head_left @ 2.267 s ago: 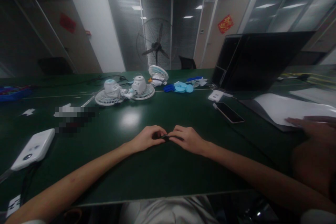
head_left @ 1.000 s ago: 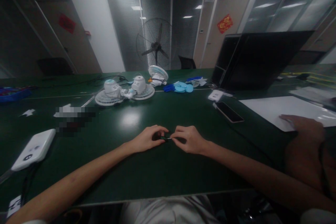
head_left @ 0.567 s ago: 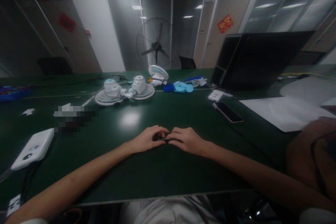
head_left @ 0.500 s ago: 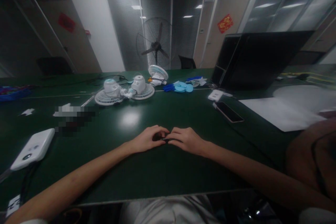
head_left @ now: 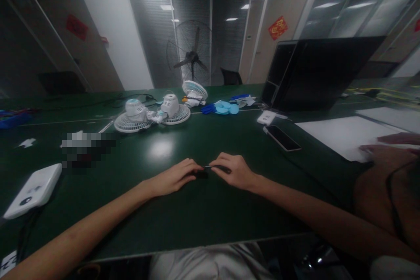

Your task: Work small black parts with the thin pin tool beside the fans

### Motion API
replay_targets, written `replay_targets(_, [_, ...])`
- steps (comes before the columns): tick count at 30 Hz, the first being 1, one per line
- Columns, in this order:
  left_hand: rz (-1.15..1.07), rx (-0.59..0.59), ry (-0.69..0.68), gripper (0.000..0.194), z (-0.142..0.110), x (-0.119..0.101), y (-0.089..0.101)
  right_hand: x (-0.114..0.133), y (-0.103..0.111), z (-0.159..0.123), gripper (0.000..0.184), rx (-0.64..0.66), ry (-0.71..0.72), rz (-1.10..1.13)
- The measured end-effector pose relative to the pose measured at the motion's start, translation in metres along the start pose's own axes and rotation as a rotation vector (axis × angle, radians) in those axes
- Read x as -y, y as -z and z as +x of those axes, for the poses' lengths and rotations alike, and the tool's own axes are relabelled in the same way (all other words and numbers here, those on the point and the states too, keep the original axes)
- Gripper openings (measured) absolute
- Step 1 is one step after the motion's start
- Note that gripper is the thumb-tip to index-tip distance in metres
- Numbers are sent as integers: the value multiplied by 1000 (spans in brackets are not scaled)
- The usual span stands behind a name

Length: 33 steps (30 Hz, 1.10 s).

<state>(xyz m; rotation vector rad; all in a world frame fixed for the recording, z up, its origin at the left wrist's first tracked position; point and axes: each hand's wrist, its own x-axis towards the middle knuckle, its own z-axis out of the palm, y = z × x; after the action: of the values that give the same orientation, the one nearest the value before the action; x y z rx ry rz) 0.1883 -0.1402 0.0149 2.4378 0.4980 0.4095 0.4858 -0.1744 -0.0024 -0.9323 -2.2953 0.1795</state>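
Over the near middle of the green table, my right hand pinches a thin tool with a dark handle and a short metal shaft. That shaft points left and reaches the fingertips of my left hand. The left fingers are closed together close to the tabletop. A dark patch shows under them, and I cannot tell whether it is a small part or shadow.
Small white fans lie toward the back, beside light blue fan blades. A phone and a black monitor are on the right. A white device lies left. Another person's hand rests by white paper.
My hands have drawn slightly apart, the left shifting left and flattening. More of the dark-handled tool shows in the right hand. The other person's hand has come over the paper.
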Motion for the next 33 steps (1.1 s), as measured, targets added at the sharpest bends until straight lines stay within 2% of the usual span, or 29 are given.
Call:
replay_targets(3, [3,14,-6,31,1,-2,-1,-1,0,0,20,-16,-16,10])
replay_targets(8, [72,-69,62,28,7,-9,-12,-3,-3,1,18,-33,-25,13])
replay_targets(13, [154,-40,28,26,7,4,-9,-3,-2,0,20,-19,-24,23])
replay_targets(15, [201,-30,20,28,5,17,2,-3,-1,0,20,-14,-25,29])
replay_targets(18, [265,-66,103,32,-2,43,26,-3,0,0,20,-7,-25,41])
replay_targets(22, [339,-146,338,36,-23,84,66,-2,1,1,21,2,-19,61])
replay_targets(26, [419,-283,549,43,-56,124,101,-2,2,1,20,-1,-16,73])
replay_targets(29, [507,-378,635,48,-78,146,114,-2,2,1,19,-2,-14,77])
replay_targets(33, [514,-422,674,54,-90,161,120,-2,2,1,20,-3,-19,80])
